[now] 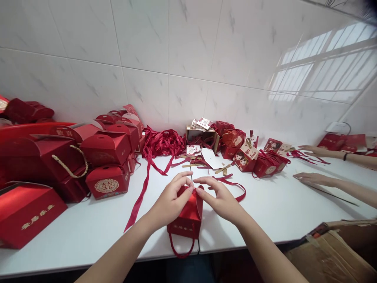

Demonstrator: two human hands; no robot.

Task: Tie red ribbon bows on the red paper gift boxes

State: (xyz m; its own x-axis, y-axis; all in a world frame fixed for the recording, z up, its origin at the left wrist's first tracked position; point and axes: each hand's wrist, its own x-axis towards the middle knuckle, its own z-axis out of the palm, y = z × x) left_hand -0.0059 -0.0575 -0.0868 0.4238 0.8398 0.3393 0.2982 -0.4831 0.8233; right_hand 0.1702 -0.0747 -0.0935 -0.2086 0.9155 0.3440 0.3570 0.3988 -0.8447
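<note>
A small red gift box (185,230) with gold lettering on its front stands upright near the table's front edge. Its red cord handle (181,255) hangs down over that edge. From the left, my left hand (173,198) pinches the top of the box, its thumb and fingers curled at the closure. My right hand (220,199) meets it there from the other side, thumb on the top flap and index finger bent toward the left fingertips. Exactly what the fingertips hold at the closure is partly hidden.
Red gift boxes (107,182) are stacked on the left. A heap of red ribbon (165,143) lies by the wall, with cards (193,150) and tied boxes (266,163) beside it. Another person's hands (316,179) rest at the right, near a cardboard box (330,255).
</note>
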